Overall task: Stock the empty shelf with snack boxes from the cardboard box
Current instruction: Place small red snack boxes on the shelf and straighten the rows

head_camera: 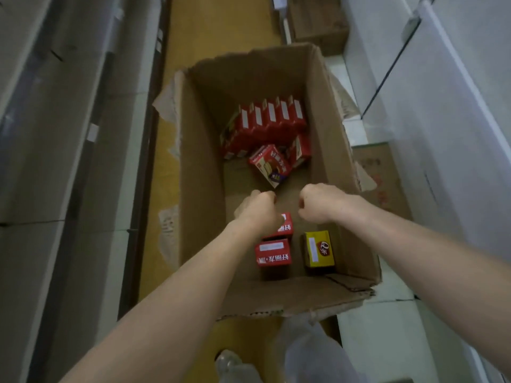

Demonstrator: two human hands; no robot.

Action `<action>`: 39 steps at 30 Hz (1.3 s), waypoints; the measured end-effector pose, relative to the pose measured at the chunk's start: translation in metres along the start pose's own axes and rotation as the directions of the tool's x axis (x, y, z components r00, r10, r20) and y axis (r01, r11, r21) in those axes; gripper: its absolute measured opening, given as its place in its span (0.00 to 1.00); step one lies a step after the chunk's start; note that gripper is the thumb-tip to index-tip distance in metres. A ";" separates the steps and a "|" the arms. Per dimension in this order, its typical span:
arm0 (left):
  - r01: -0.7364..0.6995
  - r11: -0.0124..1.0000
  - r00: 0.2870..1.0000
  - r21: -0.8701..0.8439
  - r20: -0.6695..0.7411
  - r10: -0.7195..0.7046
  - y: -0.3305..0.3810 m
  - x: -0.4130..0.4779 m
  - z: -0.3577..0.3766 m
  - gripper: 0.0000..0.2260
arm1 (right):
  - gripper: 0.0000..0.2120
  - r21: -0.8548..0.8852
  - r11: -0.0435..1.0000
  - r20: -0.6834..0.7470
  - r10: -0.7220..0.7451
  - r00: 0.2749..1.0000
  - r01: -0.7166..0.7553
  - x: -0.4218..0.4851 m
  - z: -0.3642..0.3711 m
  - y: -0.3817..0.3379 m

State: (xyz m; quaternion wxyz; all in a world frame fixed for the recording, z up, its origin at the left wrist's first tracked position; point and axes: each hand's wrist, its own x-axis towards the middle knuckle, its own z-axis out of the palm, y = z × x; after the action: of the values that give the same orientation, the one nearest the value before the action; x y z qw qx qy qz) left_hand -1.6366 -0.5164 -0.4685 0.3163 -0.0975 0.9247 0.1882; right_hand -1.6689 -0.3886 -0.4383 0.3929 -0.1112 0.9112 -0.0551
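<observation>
Cardboard box, rims torn, open on the tan floor of a narrow aisle. Inside:
- far row of five upright red snack boxes
- two tipped red boxes just in front of the row
- two near red boxes
- one yellow box, near right

Left hand and right hand are over mid-box, both clenched, nothing seen in either. Grey shelving left and white shelving right crowd the box; bare cardboard lies between the groups
</observation>
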 end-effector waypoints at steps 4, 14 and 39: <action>0.071 0.997 0.995 -0.012 0.075 -0.070 -0.009 0.025 0.039 0.25 | 0.17 -0.079 0.995 0.146 0.075 0.986 -0.064 0.031 0.044 0.017; -0.096 0.985 0.986 0.146 0.153 0.073 -0.017 0.060 0.095 0.26 | 0.35 -0.313 0.950 0.245 0.077 0.966 0.004 0.063 0.143 0.022; 0.245 0.728 0.894 -0.640 -0.141 -0.425 -0.059 0.054 0.029 0.37 | 0.37 -0.081 0.997 -0.289 -0.020 0.957 -0.003 0.088 0.025 -0.001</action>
State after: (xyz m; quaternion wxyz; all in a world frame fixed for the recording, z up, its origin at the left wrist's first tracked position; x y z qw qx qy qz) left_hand -1.6454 -0.5614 -0.5398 0.1639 -0.3859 0.8161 0.3977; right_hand -1.7087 -0.4115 -0.5174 0.2501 -0.1216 0.9599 -0.0359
